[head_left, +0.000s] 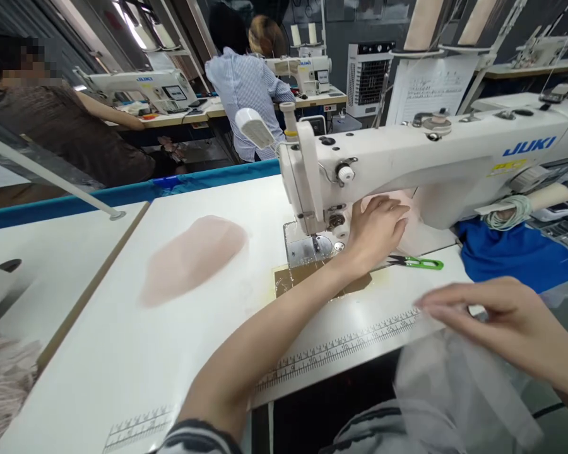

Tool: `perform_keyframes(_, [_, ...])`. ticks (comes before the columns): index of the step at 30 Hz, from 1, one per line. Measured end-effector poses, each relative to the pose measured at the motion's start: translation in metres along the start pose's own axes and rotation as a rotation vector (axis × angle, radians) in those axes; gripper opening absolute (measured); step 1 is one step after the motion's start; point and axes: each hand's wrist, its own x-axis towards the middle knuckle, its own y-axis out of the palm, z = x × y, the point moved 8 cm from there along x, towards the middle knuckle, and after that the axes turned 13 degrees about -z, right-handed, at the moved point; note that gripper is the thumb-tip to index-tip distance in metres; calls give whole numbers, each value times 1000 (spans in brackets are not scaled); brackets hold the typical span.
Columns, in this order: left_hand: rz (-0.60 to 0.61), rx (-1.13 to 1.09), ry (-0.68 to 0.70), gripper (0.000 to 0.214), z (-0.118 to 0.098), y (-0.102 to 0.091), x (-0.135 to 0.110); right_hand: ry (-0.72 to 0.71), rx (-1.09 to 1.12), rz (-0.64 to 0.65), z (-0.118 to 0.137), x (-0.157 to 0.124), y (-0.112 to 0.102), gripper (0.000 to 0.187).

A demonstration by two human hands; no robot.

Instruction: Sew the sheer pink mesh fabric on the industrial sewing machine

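Observation:
My left hand [378,230] reaches under the arm of a white sewing machine [383,157], just right of the needle. Its fingers are apart and lie over pale pink fabric [416,230]. My right hand [506,321] is closed in a pinch at the table's front edge, slightly blurred. From it a sheer whitish piece of fabric [430,384] hangs down over my lap. A separate pale pink fabric piece [196,258] lies flat on the white table, left of the needle plate [307,251].
Green thread snips [419,262] lie between my hands. Blue cloth [515,252] and a coil of pale cord [508,213] sit at the right. A printed ruler [345,347] follows the front edge. Two people work at other machines behind.

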Motion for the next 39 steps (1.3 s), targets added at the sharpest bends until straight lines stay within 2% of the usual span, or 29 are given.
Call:
perform_keyframes(1, [9,-170,-52,27,-4,-10,-14,28,61,-31,2,8,4,31])
perform_keyframes(3, [56,-501,-276,42,-5,-26,-47,99,142,-68,-1,20,15,26])
perform_keyframes(5, [137,-641,-379,39,-12,-37,-80,182,232,-66,-7,26,31,26])
perform_keyframes(6, [154,-633,-397,52,-14,-42,-94,224,283,-38,-10,27,41,27])
perform_keyframes(8, [132,-570,-451,63,-10,-52,-114,275,385,51,-10,31,64,28])
perform_keyframes(10, [90,-550,-559,52,4,-59,-127,297,474,172,-7,35,86,29])
perform_keyframes(12, [86,-646,-724,45,21,-63,-136,309,555,317,-2,39,105,28])
perform_keyframes(15, [155,-825,-965,40,42,-67,-147,288,631,523,4,44,129,31])
perform_keyframes(18, [223,-827,-1061,25,55,-73,-152,231,635,653,6,49,146,33])
perform_keyframes(20, [212,-747,-1025,14,62,-77,-151,225,630,683,4,53,155,34])
perform_keyframes(25, [108,-450,-792,22,72,-84,-136,228,574,733,-2,66,164,38])
perform_keyframes(28, [73,-404,-753,33,76,-85,-130,221,450,779,-8,71,162,33])
perform_keyframes(31, [47,-409,-739,36,77,-86,-127,272,379,783,-11,72,163,37])
perform_keyframes(35, [3,-316,-670,33,81,-87,-127,366,428,682,-11,67,167,43])
perform_keyframes(39, [36,-242,-515,26,82,-83,-132,255,399,511,-11,65,164,33])
